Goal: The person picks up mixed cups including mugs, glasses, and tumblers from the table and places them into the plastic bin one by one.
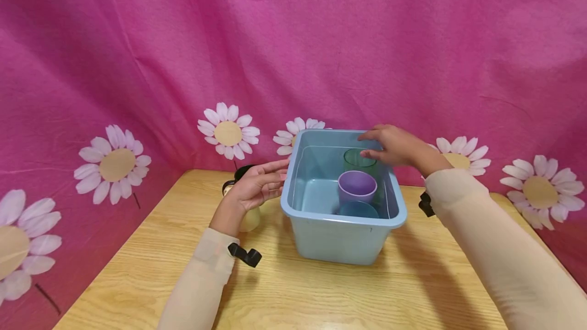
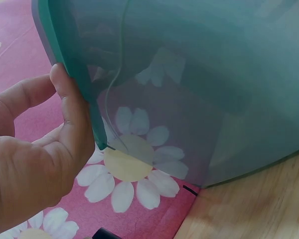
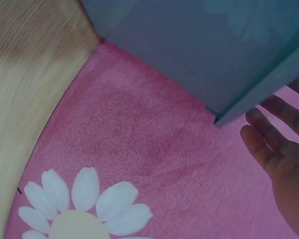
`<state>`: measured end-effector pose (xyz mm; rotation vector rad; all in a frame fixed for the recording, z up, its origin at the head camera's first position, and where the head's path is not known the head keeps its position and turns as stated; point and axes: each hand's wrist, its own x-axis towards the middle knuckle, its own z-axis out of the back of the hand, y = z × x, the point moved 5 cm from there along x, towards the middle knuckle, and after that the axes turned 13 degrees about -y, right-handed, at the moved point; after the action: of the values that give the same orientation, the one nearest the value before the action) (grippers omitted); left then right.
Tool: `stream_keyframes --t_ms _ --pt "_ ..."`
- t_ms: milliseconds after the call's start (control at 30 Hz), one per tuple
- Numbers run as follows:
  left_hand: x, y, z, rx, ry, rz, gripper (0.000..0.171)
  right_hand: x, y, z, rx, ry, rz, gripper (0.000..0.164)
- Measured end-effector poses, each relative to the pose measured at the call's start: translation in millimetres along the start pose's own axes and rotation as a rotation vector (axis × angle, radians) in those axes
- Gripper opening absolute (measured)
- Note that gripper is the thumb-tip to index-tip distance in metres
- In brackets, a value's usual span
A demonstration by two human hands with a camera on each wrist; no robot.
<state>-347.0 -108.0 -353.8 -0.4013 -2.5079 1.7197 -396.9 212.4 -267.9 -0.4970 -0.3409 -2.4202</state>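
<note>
A light blue plastic bin [image 1: 339, 241] stands on the table in the head view. Inside it, along the right side, are a green see-through cup [image 1: 353, 164], a purple cup [image 1: 350, 196] and a blue cup [image 1: 358, 210] partly hidden by the near rim. My left hand [image 1: 254, 187] touches the bin's left rim with its fingers extended; the left wrist view shows the fingertips [image 2: 65, 82] against that rim. Over the far right rim reaches my right hand [image 1: 396, 146], fingers spread and thumb just above the green cup. Nothing is seen in its grasp.
Behind my left hand stands a cream-coloured vessel [image 1: 249, 221] with a black top and handle, mostly hidden. The wooden table [image 1: 284, 294] ends at a pink curtain [image 1: 321, 55] printed with white daisies.
</note>
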Motion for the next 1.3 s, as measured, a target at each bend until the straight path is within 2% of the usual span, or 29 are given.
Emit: stream_keyframes --t_ms 500,700,933,1133,1300 --pt "-1.2 -2.2 1.0 -0.006 -0.006 0.015 0.052 -32 -14 27 0.143 -0.166 -0.118 0.041" --pt "-2.3 -2.6 -0.5 0.007 -0.004 0.023 0.052 -49 -19 27 0.145 -0.185 -0.183 0.041" --pt "-1.8 -7.0 -2.9 0.054 -0.02 0.018 0.051 -66 -24 24 0.181 -0.27 -0.243 0.037" --pt "-1.8 -8.2 -3.4 0.08 -0.024 0.036 0.052 -78 -25 14 0.245 -0.305 -0.395 0.044" --pt "-0.9 -9.1 -4.0 0.103 -0.03 0.031 0.051 -86 -22 7 0.419 -0.289 -0.539 0.048"
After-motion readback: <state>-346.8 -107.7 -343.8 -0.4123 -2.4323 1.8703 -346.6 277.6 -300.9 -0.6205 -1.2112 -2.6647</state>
